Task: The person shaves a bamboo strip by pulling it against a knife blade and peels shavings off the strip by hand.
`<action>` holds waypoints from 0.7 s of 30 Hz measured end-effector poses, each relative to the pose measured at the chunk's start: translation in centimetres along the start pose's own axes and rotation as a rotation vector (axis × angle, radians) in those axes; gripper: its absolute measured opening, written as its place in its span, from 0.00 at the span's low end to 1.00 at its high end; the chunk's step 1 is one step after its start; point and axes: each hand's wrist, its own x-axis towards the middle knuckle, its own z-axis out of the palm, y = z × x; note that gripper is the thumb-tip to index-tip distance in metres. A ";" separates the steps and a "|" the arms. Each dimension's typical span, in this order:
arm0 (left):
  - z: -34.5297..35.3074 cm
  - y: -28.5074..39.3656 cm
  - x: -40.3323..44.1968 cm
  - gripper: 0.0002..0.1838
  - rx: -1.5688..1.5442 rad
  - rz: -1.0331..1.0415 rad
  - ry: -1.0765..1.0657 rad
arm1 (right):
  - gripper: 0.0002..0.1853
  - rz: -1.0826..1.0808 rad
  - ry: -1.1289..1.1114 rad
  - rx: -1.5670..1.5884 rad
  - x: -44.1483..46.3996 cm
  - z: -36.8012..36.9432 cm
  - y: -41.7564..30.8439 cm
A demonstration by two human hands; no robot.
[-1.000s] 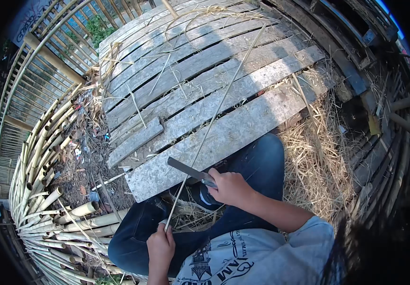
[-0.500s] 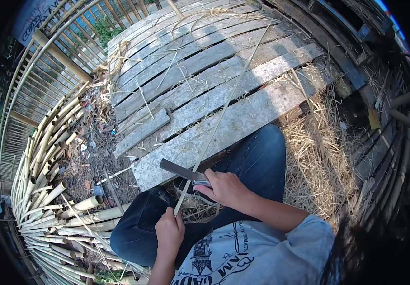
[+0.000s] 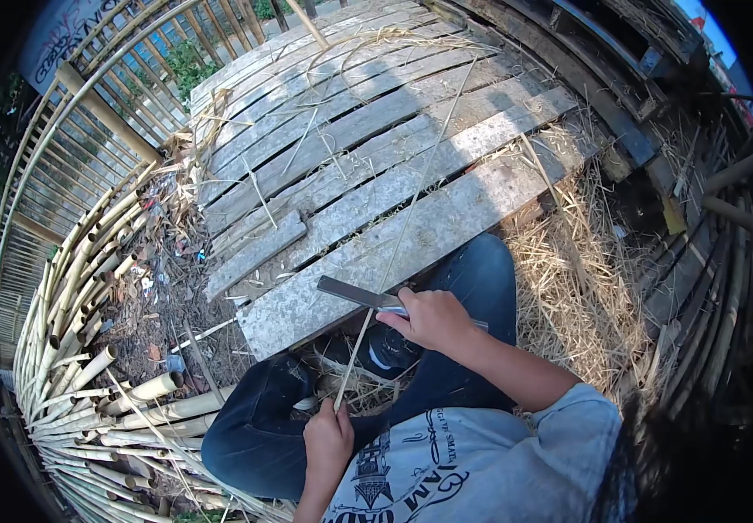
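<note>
Shirt (image 3: pixel 446 471) and crossed legs (image 3: pixel 263 444) in dark jeans form the nearest zone. Left hand (image 3: pixel 330 433): positioned over the lap, just beside the shirt, forearm rising from the bottom of the view, fingers curled closed. It is clamped on the near end of a thin strip (image 3: pixel 355 355), which projects forward past the knuckles. The two hands are apart, with a shoe (image 3: pixel 385 353) visible below the gap between them.

Right hand (image 3: pixel 437 318): farther forward, above the right leg. The forearm runs diagonally inward from the sleeve, and the fist is clamped on the handle of a knife (image 3: pixel 350 293). The thumb points left toward the strip. The blade also points left, its tip over the near board of a slatted platform (image 3: pixel 289 315). Strip and blade cross near the handle; whether the edge bears on the strip cannot be determined.

Platform near edge: slants from lower left to upper right, just ahead of the legs. Straw (image 3: pixel 577 296) lies to the right of the legs; cut bamboo poles (image 3: pixel 167 403) crowd the left side. Beyond the knife, the strip extends across the boards toward the far end. A short loose board (image 3: pixel 258 253) rests at the left margin. A slatted fence (image 3: pixel 88 131) stands beyond that margin.
</note>
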 end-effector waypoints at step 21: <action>-4.0 -0.3 -2.6 0.10 0.072 -0.099 -0.032 | 0.32 0.185 0.211 -0.196 5.7 -3.2 7.7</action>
